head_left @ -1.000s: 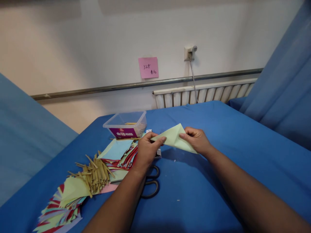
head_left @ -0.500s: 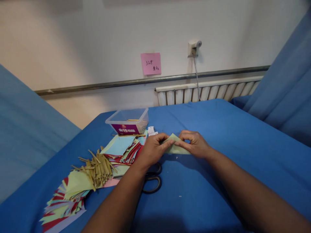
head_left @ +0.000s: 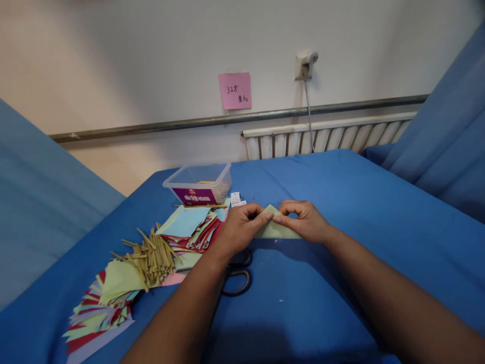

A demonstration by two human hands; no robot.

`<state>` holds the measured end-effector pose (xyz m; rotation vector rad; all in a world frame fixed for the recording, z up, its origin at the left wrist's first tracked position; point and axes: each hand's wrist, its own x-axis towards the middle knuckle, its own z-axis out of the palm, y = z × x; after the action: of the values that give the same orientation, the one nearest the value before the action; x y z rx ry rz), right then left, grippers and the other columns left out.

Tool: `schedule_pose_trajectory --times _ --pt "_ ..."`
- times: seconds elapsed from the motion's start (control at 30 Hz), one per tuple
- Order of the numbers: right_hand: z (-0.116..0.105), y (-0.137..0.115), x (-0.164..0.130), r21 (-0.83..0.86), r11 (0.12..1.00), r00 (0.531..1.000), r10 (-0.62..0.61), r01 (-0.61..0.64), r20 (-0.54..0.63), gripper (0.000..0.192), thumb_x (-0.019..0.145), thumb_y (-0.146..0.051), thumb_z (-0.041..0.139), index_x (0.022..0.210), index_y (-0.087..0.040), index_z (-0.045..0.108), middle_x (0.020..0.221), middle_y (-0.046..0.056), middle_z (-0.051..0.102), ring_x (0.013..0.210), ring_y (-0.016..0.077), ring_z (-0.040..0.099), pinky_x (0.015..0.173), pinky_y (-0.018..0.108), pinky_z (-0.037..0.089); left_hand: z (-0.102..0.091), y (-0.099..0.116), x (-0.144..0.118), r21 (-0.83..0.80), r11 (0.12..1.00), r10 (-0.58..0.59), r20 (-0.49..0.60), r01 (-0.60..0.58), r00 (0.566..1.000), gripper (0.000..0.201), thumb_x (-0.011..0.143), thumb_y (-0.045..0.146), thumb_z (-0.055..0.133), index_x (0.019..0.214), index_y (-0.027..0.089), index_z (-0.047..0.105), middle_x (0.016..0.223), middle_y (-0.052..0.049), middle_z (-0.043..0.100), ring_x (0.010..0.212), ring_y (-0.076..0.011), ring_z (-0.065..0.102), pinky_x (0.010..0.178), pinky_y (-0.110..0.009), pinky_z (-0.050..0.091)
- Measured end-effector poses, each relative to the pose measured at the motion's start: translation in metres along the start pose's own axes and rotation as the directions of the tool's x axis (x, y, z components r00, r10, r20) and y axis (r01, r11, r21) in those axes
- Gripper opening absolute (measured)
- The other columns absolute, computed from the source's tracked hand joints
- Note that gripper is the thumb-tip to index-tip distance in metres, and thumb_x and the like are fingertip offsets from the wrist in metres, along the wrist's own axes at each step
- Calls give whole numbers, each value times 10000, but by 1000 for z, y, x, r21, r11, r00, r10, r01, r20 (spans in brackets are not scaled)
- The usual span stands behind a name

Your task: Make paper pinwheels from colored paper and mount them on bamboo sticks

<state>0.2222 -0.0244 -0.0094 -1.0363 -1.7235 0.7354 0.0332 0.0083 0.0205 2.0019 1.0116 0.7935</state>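
A light green sheet of paper [head_left: 278, 231], folded to a triangle with its tip pointing away from me, is between my hands over the blue cloth. My left hand [head_left: 245, 225] pinches its left side, thumb on top. From the right, my right hand [head_left: 301, 220] pinches it too, and the two thumb tips nearly meet at the middle. Black-handled scissors [head_left: 239, 283] lie beside my left forearm, their blades hidden under it.
Left of my arm lie stacked coloured papers [head_left: 185, 222], a heap of thin tan sticks [head_left: 155, 260] and fanned paper pieces [head_left: 100, 313]. Behind them stands a clear plastic box [head_left: 197, 184], with small white labelled boxes [head_left: 235, 198] close by. Blue cloth [head_left: 341, 192] covers the table.
Both thumbs have shifted slightly on the folded green paper, and its triangle shows a little more plainly. The whole view has tilted slightly; the other things stay in place.
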Motion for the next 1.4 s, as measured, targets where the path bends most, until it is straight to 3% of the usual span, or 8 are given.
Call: schedule_pose_trajectory --times 0.27,0.8,0.93,1.03,1.2,1.3,1.37,1.4 --pt "0 5 0 -23 1000 999 1 -1 35 292 847 -393 604 630 -196 615 638 -24 579 623 121 525 603 251 399 1 5 1 -82 997 -1 -24 -1 1000 273 797 412 626 749 150 683 674 12 590 620 -100 482 572 -216 372" --pt "1 4 -1 -34 998 998 -44 46 54 229 866 -359 585 706 -207 647 692 -16 608 653 126 543 628 260 417 2 7 0 -138 990 -41 -50 34 998 266 749 406 653 679 149 646 660 2 587 583 -99 476 558 -222 385" --pt "-2 4 -1 -36 999 998 -34 35 49 243 866 -358 576 693 -208 655 694 -6 618 673 139 553 624 265 423 -3 8 0 -61 998 -31 68 35 997 280 750 435 638 728 157 662 666 -1 582 594 -112 484 517 -218 353" --pt "-4 5 -1 -42 999 999 -11 13 51 231 861 -342 579 691 -208 661 691 -9 623 672 139 560 623 264 420 -7 9 -2 9 999 -37 156 36 987 249 742 393 633 648 163 614 606 23 513 553 -101 434 479 -217 296" --pt "-4 3 -1 -36 999 998 -19 22 67 224 852 -326 594 675 -205 658 695 -14 631 660 134 568 626 263 416 -8 4 -2 26 996 -93 194 90 977 213 713 363 636 637 167 605 582 40 494 515 -94 410 464 -223 289" --pt "-4 4 1 -26 1000 999 0 -1 -39 177 829 -324 627 705 -205 668 719 -6 646 683 139 582 660 273 431 -7 -2 1 2 993 -118 110 119 987 217 699 372 655 679 156 643 605 28 544 525 -99 450 467 -217 314" --pt "-5 7 4 72 997 963 56 -38 -262 157 787 -361 678 825 -209 678 781 9 664 737 154 602 711 291 453 -7 -5 4 -63 986 -153 -17 152 988 245 680 382 682 731 142 671 649 7 599 545 -109 491 483 -217 352" --pt "-5 8 5 167 985 917 108 -46 -384 227 769 -397 694 898 -213 670 834 21 673 774 163 612 729 301 463 -7 -7 6 -118 978 -182 -95 170 979 271 668 388 698 760 134 680 677 -6 625 555 -115 511 491 -221 373"
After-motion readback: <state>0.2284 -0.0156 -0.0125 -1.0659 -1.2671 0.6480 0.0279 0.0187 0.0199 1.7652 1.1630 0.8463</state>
